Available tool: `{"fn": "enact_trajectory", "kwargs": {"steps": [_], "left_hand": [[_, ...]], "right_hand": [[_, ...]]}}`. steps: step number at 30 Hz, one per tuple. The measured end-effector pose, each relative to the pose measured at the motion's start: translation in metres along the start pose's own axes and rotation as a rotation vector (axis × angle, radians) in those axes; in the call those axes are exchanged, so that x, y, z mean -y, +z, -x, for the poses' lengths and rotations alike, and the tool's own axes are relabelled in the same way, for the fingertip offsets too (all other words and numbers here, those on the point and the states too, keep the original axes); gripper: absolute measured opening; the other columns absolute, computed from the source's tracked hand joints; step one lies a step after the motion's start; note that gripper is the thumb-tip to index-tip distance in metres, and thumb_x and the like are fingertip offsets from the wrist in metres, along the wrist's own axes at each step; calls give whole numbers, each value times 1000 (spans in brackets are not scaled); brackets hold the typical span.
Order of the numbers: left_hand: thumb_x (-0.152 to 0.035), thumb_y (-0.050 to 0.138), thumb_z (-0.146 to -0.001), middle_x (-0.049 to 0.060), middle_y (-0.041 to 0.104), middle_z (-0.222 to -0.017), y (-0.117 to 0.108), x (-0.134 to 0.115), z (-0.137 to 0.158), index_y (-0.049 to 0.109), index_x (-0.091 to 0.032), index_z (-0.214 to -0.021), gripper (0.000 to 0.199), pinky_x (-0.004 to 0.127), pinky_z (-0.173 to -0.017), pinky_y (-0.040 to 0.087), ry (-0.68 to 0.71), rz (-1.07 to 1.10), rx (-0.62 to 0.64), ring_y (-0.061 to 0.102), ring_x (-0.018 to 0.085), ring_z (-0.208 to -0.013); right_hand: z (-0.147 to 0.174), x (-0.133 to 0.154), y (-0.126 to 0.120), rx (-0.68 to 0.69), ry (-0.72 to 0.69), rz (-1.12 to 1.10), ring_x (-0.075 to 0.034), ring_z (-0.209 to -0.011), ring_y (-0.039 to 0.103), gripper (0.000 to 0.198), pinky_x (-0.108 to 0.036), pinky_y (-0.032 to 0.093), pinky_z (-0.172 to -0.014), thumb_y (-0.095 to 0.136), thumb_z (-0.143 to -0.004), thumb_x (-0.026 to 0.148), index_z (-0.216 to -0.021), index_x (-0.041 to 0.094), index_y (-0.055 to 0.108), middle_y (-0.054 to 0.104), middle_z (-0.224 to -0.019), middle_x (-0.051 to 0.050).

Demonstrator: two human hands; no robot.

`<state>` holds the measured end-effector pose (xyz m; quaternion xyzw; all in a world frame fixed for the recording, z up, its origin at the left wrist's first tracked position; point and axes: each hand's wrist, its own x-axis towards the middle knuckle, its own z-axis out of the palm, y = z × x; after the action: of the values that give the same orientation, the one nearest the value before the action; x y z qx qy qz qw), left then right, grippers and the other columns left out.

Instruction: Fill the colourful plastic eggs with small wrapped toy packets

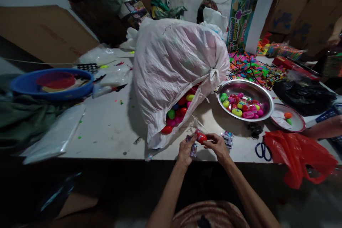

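A small red plastic egg [201, 137] is pinched between my two hands just above the table's front edge. My left hand [185, 152] is closed and also holds small printed sheets or wrappers [193, 150] against its palm. With thumb and fingertips closed, my right hand [218, 146] grips the egg's right side. Beside it on the table lies a small pile of printed pieces [228, 139]. Right behind my hands stands a big white woven sack [173, 60], its torn side showing coloured eggs [171, 114]. To the right, a metal basin [269, 108] contains several shiny eggs.
Blue-handled scissors [263, 151] and a red plastic bag [296, 153] lie at right, near a plate [301, 127] and another person's arm [324, 127]. A black bag [304, 94] and colourful small pieces [248, 66] lie farther back. A blue tub [52, 94] stands left.
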<state>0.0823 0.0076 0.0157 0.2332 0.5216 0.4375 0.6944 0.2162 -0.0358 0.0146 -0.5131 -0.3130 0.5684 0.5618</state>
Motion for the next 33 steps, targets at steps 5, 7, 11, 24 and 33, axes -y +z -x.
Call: {"fn": "enact_trajectory", "kwargs": {"steps": [5,7,11,24,33], "left_hand": [[-44,82,-45,-11,41,-42,3,6,0,52,-16,-67,47,14,-28,25,-17,2,27,31,2,-29],[-44,82,-45,-11,40,-41,3,7,0,50,-16,-65,47,14,-28,24,-26,10,53,30,1,-28],[-40,82,-47,-11,41,-41,5,7,2,51,-16,-67,45,14,-27,24,-64,4,88,32,2,-28],[-37,82,-49,-11,43,-46,8,4,-5,46,-17,-69,46,12,-25,21,-53,76,132,32,1,-28],[-39,80,-53,-11,40,-42,19,6,4,48,-17,-66,41,14,-26,22,-61,-23,174,30,2,-29]], "right_hand": [[-3,-5,1,-39,-2,-100,-15,-65,62,50,-28,50,-61,82,-52,29,-97,18,63,67,-75,-1],[-3,-5,1,-13,10,-88,-14,-64,62,50,-28,50,-64,80,-56,30,-101,18,63,66,-74,-1],[-4,-5,-1,-22,-117,57,-13,-67,60,45,-28,49,-65,79,-58,31,-100,21,66,63,-87,-2],[-7,6,4,-70,-117,-7,-15,-55,61,40,-28,51,-57,82,-52,33,-84,16,66,64,-61,1],[-2,9,1,-175,-529,457,-14,-67,61,22,-26,52,-62,72,-68,32,-85,18,66,60,-79,-3]]}}
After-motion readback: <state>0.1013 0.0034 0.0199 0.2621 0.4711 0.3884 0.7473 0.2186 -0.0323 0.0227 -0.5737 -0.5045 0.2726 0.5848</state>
